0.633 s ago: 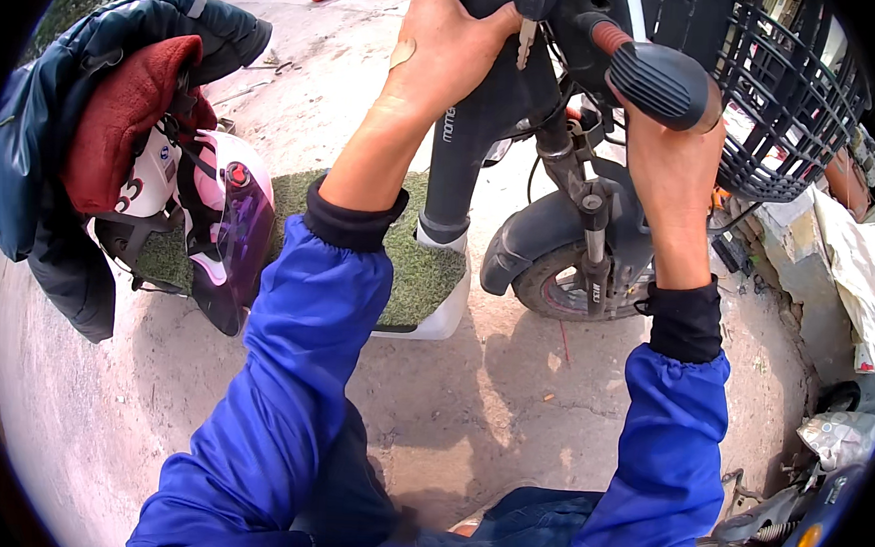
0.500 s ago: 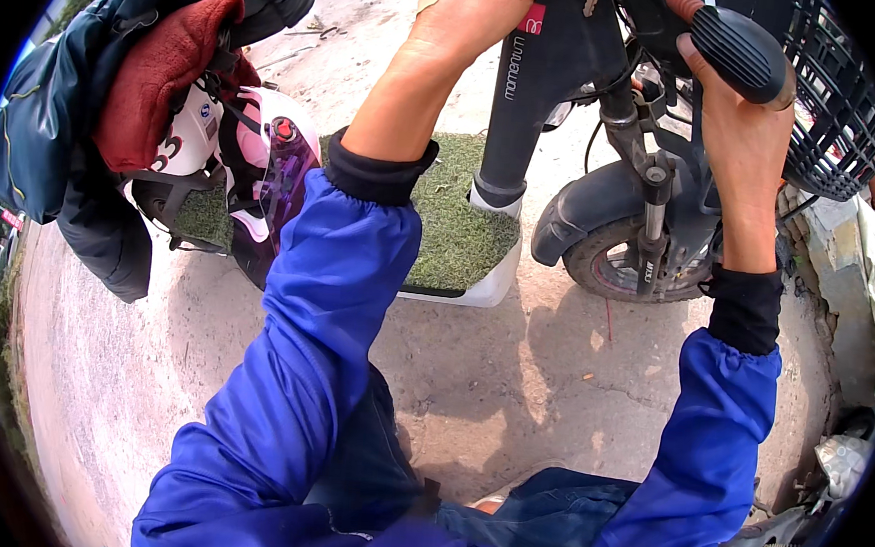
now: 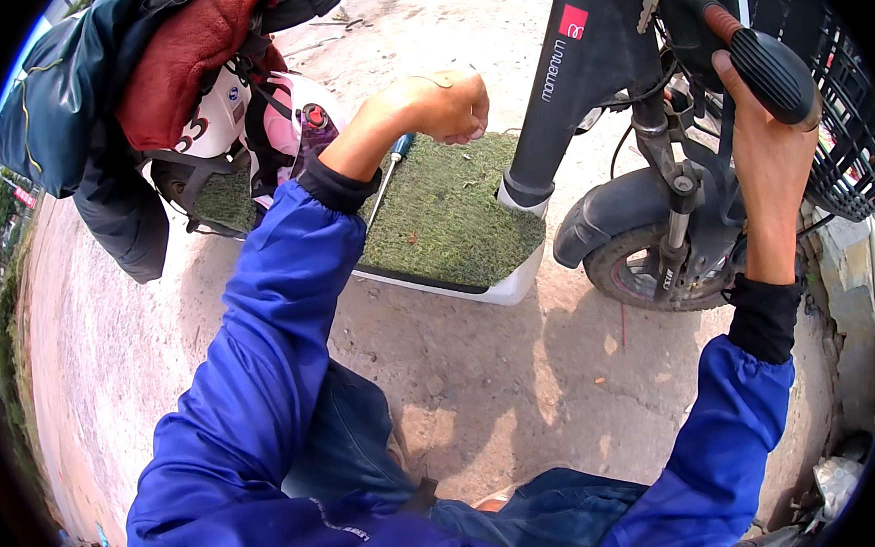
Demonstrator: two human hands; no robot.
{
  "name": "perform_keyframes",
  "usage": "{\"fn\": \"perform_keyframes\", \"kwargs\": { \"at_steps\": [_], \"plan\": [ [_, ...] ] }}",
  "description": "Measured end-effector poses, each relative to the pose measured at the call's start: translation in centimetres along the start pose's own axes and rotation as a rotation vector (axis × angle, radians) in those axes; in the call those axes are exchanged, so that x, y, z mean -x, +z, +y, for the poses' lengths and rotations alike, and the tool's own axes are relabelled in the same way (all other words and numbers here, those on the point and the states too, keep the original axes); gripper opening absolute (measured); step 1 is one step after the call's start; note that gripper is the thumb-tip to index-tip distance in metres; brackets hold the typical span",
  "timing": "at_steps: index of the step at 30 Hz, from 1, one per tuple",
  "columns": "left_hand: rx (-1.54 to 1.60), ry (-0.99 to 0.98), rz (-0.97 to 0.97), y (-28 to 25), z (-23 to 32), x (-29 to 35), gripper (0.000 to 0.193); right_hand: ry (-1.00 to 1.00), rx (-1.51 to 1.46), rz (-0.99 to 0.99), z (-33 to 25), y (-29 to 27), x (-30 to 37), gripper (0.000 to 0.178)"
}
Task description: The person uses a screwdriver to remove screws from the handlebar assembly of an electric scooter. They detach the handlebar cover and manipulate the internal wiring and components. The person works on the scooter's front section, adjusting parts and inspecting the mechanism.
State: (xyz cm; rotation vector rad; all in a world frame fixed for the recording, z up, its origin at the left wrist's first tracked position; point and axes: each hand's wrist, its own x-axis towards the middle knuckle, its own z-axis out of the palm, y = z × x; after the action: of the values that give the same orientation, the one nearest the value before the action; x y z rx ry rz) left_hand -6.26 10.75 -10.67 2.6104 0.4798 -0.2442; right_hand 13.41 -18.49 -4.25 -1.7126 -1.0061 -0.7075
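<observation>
My left hand (image 3: 446,106) is closed around a screwdriver (image 3: 387,175) with a blue handle tip; its thin shaft points down past my wrist, above a green grass-like mat (image 3: 461,220) on the white footboard of a scooter. My right hand (image 3: 766,143) reaches up and grips the scooter at the handlebar, just beneath the black rubber grip (image 3: 770,71). Between my hands stands the black steering column (image 3: 579,82), with the front wheel (image 3: 648,271) and its fork below my right hand. Both sleeves are blue with dark cuffs.
A pink-and-white helmet (image 3: 266,123) lies on the scooter seat at left under a red cloth (image 3: 195,58) and a dark jacket (image 3: 76,121). A black wire basket (image 3: 851,148) hangs at the right. Bare concrete ground (image 3: 471,376) lies below, rubble along the right edge.
My left hand has come down from the top of the steering column to above the green mat, now holding the screwdriver. The view has tilted downward; my right hand stays at the handlebar.
</observation>
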Motion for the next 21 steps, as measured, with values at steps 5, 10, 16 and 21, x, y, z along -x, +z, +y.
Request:
{"fn": "perform_keyframes", "kwargs": {
  "at_steps": [5, 10, 16, 21],
  "plan": [
    [-0.157, -0.264, -0.13, 1.9, -6.6, -0.6, 0.014, -0.098, 0.048, 0.037, 0.0, 0.4, 0.0, 0.025],
    [-0.433, -0.323, -0.149, 2.3, -7.8, 0.9, 0.023, -0.142, 0.189, 0.056, 1.8, 0.1, -0.2, 0.029],
    [-0.463, -0.189, -0.176, 4.1, -5.5, 4.8, 0.013, -0.315, 0.23, 0.007, 2.7, 0.3, -1.1, 0.032],
    [-0.491, -0.013, 0.064, 6.0, -6.0, 10.8, 0.011, -0.363, -0.098, -0.116, -0.7, 0.6, -1.5, 0.028]
  ]
}}
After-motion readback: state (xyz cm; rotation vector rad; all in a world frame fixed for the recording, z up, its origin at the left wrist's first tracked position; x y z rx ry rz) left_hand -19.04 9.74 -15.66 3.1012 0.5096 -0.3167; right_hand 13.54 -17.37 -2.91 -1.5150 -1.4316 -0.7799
